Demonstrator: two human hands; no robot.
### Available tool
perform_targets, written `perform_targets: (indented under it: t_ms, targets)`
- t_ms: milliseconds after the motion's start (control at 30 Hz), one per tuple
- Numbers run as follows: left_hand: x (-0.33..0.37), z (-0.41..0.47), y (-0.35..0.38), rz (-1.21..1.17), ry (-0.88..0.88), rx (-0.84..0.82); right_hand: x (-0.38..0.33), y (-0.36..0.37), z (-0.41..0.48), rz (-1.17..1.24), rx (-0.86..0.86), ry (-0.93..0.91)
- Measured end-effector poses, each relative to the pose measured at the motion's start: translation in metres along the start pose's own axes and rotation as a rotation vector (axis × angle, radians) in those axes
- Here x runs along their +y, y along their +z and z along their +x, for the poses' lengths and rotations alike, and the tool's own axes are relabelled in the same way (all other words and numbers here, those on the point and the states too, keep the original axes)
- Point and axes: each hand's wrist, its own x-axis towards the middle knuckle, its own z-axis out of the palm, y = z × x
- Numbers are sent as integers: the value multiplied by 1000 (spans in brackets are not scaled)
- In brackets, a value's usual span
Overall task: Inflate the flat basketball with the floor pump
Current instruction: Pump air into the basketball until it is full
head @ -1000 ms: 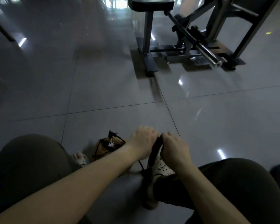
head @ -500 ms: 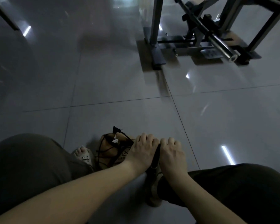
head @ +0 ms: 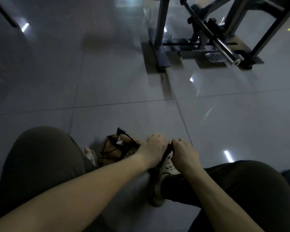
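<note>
Glossy grey floor tiles (head: 124,84) fill most of the frame, with ceiling lights mirrored in them as bright streaks. At the upper right a dark metal gym machine (head: 159,30) is seen, from which a steel bar (head: 224,49) slopes down to the right.

At the lower centre the left hand (head: 153,149) and the right hand (head: 184,152) are brought close together, knuckles up. Both are curled over the black pump handle (head: 167,152), of which only a dark strip is visible between them. The rest of the pump is hidden beneath the hands.

The basketball (head: 110,149), orange-brown with black lines, lies on the floor just to the left of the left hand. It is partly covered by that wrist. A black hose (head: 126,136) runs across its top, and a small white tag (head: 119,141) hangs from the hose.

A pale perforated shoe (head: 168,169) is planted under the hands, and a second one (head: 90,155) shows beside the ball. Olive-trousered knees (head: 40,156) occupy both lower corners.
</note>
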Motion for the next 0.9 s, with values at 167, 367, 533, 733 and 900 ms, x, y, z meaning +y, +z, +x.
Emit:
perform_targets:
  t_ms: [167,367,533,733,900]
  targets:
    - [-9,-3,-86,-36,129,337,-12,-65,-16,-27,417,-88]
    - [-9,-29,-60,-11,179,429,-26,-47,-32,-124,383,-112]
    - [-14,-20,24,82,109,326,-27,16,-27,-129,309,-6]
    - [-14,-10,77,100,44,270,-13,69,0,-218,-71,9]
    - [-13,-10,91,58,9,181,-4,90,8,-235,-141,-26]
